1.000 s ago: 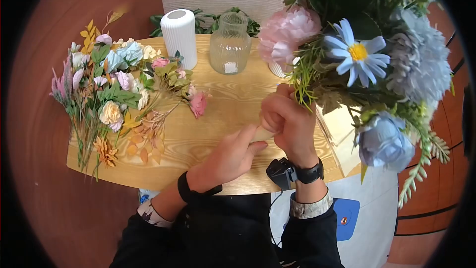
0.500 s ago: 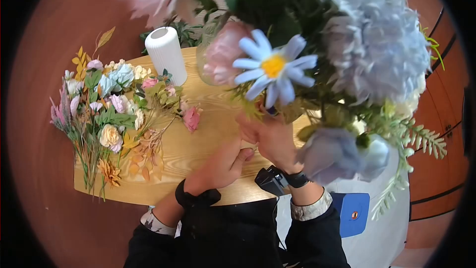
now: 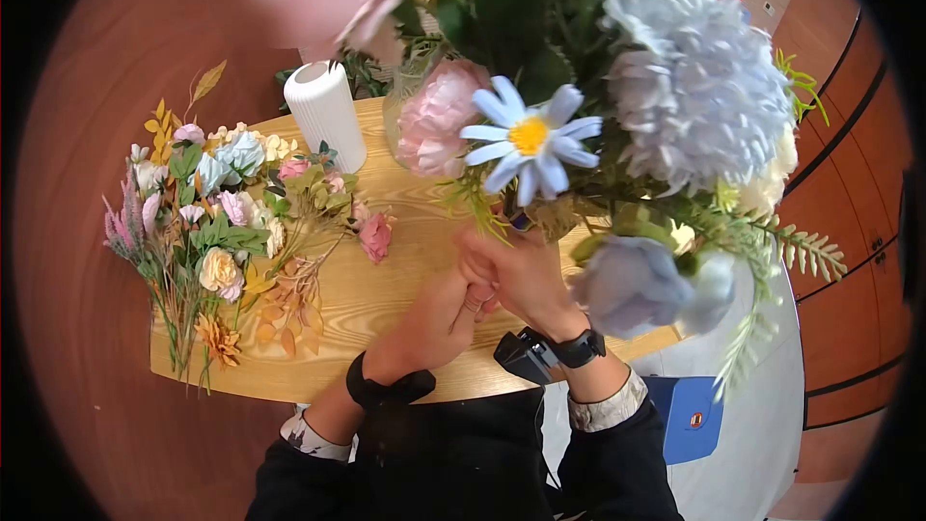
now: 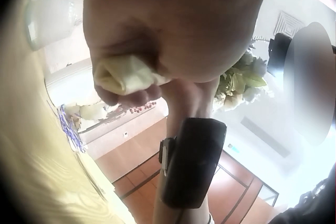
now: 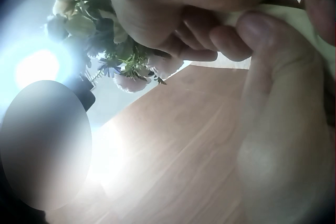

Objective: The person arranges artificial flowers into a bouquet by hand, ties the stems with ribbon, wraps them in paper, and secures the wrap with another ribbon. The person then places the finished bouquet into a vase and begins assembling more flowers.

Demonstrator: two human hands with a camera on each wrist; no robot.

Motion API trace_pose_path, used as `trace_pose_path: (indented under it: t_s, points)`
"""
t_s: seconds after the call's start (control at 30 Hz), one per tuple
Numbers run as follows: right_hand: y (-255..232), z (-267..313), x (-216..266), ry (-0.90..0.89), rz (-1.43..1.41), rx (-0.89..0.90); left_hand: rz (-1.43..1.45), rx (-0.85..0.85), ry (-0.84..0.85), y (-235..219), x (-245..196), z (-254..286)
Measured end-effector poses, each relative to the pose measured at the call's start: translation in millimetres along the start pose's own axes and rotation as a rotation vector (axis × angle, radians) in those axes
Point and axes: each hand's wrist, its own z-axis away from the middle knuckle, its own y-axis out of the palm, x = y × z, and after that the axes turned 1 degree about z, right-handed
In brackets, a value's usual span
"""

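A bouquet of artificial flowers, with a pale blue hydrangea [image 3: 694,96], a blue daisy [image 3: 531,135] and a pink peony [image 3: 444,116], rises close before the head camera. My right hand [image 3: 526,275] grips its stems just below the blooms. Right against it, my left hand [image 3: 439,318] is curled round the lower end, which is wrapped in pale yellow paper [image 4: 123,74]. That paper pokes out of the left fist in the left wrist view. From the right wrist, the left thumb [image 5: 257,29] presses along the pale strip. The stems themselves are hidden by the hands and blooms.
Loose artificial flowers [image 3: 222,270] lie spread over the left of the wooden table [image 3: 386,203]. A white ribbed vase [image 3: 325,116] stands at the back, with a clear glass vase [image 3: 400,101] partly behind the bouquet. A blue object [image 3: 685,420] is on the floor at right.
The bouquet has shifted left in the head view and looms larger, now covering much of the glass vase. Both hands have moved slightly left and lower, drawing closer together on the wrapped stems.
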Motion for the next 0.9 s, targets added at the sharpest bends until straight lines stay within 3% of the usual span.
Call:
trace_pose_path:
  t_s: [0.03, 0.07, 0.1, 0.23, 0.27, 0.37, 0.4, 0.43, 0.47, 0.5, 0.6, 0.73, 0.8, 0.9]
  points:
    - [-4.0, -2.0, -6.3, -0.037, -0.052, 0.046, -0.015, 0.013, -0.027, 1.3, 2.5, 0.3]
    - [-34.6, -11.4, -65.4, 0.199, -0.32, -0.335, -0.013, 0.012, -0.03, 4.0, 4.8, 1.0]
    - [-36.9, -10.0, -67.1, 0.202, -0.319, -0.334, 0.013, -0.043, -0.025, 7.4, 6.7, 1.5]
    - [-49.9, -6.9, -64.8, -0.235, 0.25, -0.231, 0.003, -0.098, 0.071, 2.2, -17.1, -0.7]
    - [-53.5, -5.5, -63.3, -0.345, 0.39, -0.205, 0.361, -0.023, -0.037, 3.0, 1.5, 1.8]
    - [-62.5, -2.0, -59.8, -0.671, 0.812, -0.112, 0.34, -0.142, -0.107, 12.6, 11.6, 1.3]
    - [-63.6, -1.8, -59.2, -0.781, 0.95, -0.073, 0.362, -0.098, 0.036, -0.2, -7.1, -1.6]
    - [-63.7, -2.2, -58.8, -0.891, 1.088, -0.032, 0.359, -0.104, 0.038, -1.6, -5.8, -2.5]
    - [-63.1, -3.1, -58.4, -1.003, 1.226, 0.015, 0.374, -0.09, -0.053, -2.1, -3.1, -3.1]
    - [-55.7, -1.2, -56.7, -1.005, 1.226, 0.026, 0.391, -0.076, -0.145, -2.5, -1.6, -3.4]
    - [-16.2, 18.1, -42.9, -0.499, 0.178, -0.16, 0.36, 0.007, -0.112, -7.2, -2.7, -4.7]
    - [-14.1, 22.8, -29.3, -0.397, 0.475, -0.094, 0.348, 0.03, -0.082, -3.1, 1.0, -5.2]
    - [-10.4, 23.4, -30.3, -0.35, 0.395, -0.12, 0.028, -0.084, 0.075, -0.3, -8.0, -8.1]
    - [-0.6, 20.9, -34.8, -0.287, 0.291, -0.18, -0.04, -0.018, -0.043, -0.5, -4.4, -7.1]
